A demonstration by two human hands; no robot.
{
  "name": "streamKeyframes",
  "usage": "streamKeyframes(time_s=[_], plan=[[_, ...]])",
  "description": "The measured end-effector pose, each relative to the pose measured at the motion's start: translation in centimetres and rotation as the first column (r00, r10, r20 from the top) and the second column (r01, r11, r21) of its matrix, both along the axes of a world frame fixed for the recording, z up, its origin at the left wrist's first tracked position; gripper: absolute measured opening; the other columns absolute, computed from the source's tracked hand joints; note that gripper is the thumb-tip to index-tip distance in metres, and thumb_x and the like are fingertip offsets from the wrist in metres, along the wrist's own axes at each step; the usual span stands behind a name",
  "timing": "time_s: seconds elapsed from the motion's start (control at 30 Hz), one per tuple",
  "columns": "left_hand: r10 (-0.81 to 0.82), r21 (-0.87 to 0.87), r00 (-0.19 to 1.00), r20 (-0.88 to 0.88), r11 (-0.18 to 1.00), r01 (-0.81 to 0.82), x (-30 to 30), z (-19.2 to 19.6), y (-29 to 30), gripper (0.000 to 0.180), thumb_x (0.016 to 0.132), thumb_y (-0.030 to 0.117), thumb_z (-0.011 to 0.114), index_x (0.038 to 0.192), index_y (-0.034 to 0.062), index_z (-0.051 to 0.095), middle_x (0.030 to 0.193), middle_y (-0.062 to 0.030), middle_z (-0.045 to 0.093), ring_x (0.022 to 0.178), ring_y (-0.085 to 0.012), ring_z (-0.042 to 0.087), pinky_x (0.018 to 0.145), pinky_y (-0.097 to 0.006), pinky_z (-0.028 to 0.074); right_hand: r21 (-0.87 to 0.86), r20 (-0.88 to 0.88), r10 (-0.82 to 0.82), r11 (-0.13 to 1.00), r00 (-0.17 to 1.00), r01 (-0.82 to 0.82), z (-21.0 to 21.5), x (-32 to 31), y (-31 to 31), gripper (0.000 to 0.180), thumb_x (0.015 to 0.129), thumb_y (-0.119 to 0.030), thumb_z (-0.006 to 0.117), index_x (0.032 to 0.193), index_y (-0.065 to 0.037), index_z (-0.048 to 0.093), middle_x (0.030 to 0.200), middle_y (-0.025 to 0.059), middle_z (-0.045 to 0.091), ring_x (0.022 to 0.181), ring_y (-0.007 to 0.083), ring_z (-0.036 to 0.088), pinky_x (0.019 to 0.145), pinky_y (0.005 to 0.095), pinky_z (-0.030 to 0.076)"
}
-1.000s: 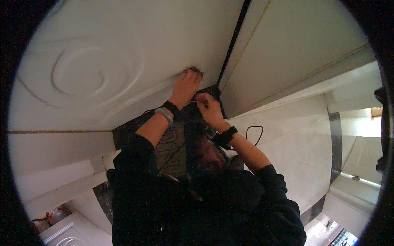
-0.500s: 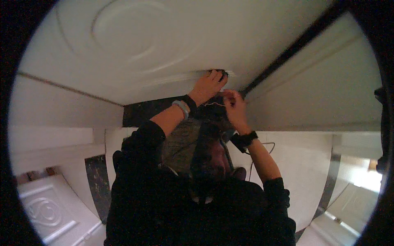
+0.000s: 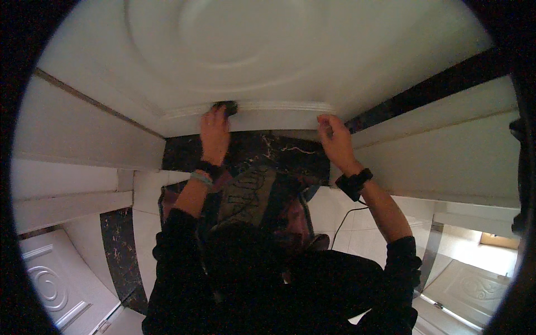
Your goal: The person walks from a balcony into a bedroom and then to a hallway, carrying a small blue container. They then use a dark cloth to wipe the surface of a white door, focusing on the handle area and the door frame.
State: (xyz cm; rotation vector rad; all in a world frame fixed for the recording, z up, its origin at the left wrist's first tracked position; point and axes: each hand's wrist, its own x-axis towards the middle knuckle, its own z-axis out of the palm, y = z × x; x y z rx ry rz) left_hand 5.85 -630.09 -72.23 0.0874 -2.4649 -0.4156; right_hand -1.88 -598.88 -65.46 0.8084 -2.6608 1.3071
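A white door (image 3: 251, 72) with raised round moulding fills the upper part of the head view. My left hand (image 3: 215, 134) presses a small dark pad (image 3: 229, 108) against the moulding strip low on the door. Its fingers are closed over the pad, and the pad's exact kind is too dim to tell. Near the lower right corner of the door is my right hand (image 3: 335, 139), its fingers curled in close to the surface. Whatever it may hold between the fingertips is hidden.
Beneath the door runs a dark marble threshold (image 3: 251, 149) with pale veins. A patterned mat or cloth (image 3: 245, 195) lies below it, on white floor tiles (image 3: 329, 215). A black cable (image 3: 340, 220) hangs by my right forearm. White walls (image 3: 95, 117) flank both sides.
My left hand has moved left along the door's lower moulding with the dark pad. My hands, close together before, are now far apart. The view has shifted too.
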Motion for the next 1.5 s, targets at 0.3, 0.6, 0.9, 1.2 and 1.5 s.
streamKeyframes(time_s=[0.3, 0.6, 0.9, 1.2, 1.5], plan=[[-0.163, -0.049, 0.985, 0.055, 0.985, 0.166, -4.8, -0.3, 5.8, 0.047, 0.078, 0.006, 0.060, 0.124, 0.0044, 0.050, 0.119, -0.0176, 0.052, 0.106, -0.0375, 0.049, 0.093, -0.046, 0.041, 0.011, 0.034, 0.122, 0.992, 0.992, -0.122, -0.6, -0.3, -2.6, 0.023, 0.083, -0.005, 0.059, 0.105, -0.002, 0.056, 0.102, 0.0148, 0.061, 0.091, 0.0291, 0.061, 0.080, 0.0362, 0.049], [0.490, 0.417, 0.859, -0.149, 0.819, -0.395, -0.8, 4.3, -1.0, 0.037, 0.080, 0.004, 0.058, 0.116, 0.0015, 0.051, 0.111, -0.0203, 0.053, 0.105, -0.0401, 0.047, 0.092, -0.046, 0.038, -0.135, 0.137, 0.087, 0.989, 0.987, -0.068, -2.1, -1.8, -4.2, 0.018, 0.086, -0.007, 0.059, 0.103, -0.002, 0.057, 0.098, 0.0134, 0.062, 0.086, 0.0244, 0.062, 0.075, 0.0336, 0.051], [0.530, 0.631, 0.848, -0.018, 0.664, -0.402, -0.5, 2.8, -3.1, 0.041, 0.078, 0.001, 0.062, 0.117, 0.0009, 0.049, 0.113, -0.0211, 0.050, 0.103, -0.0396, 0.049, 0.089, -0.045, 0.040, -0.129, 0.163, 0.157, 0.982, 0.974, -0.137, -5.3, -2.4, -8.7, 0.017, 0.085, -0.007, 0.059, 0.102, -0.002, 0.057, 0.091, 0.0119, 0.065, 0.082, 0.0234, 0.063, 0.073, 0.0340, 0.050], [0.365, 0.486, 0.927, -0.083, 0.827, -0.282, -0.6, 3.4, -2.1, 0.034, 0.079, 0.005, 0.062, 0.111, 0.0006, 0.051, 0.112, -0.0187, 0.051, 0.103, -0.0395, 0.049, 0.087, -0.045, 0.042, -0.150, 0.147, 0.223, 0.968, 0.964, -0.201, -6.1, -2.4, -9.0, 0.015, 0.086, -0.007, 0.060, 0.100, -0.002, 0.058, 0.090, 0.0119, 0.064, 0.078, 0.0220, 0.062, 0.071, 0.0329, 0.050], [0.491, -0.011, 0.871, -0.009, 0.871, -0.491, 0.1, 3.9, -4.7, 0.025, 0.078, 0.009, 0.064, 0.100, 0.0059, 0.055, 0.102, -0.0150, 0.055, 0.092, -0.0377, 0.056, 0.076, -0.046, 0.048, -0.109, 0.210, 0.243, 0.968, 0.947, -0.224, -5.9, -1.6, -8.7, 0.014, 0.087, -0.010, 0.060, 0.100, -0.004, 0.058, 0.089, 0.0092, 0.064, 0.078, 0.0177, 0.060, 0.070, 0.0306, 0.049]])
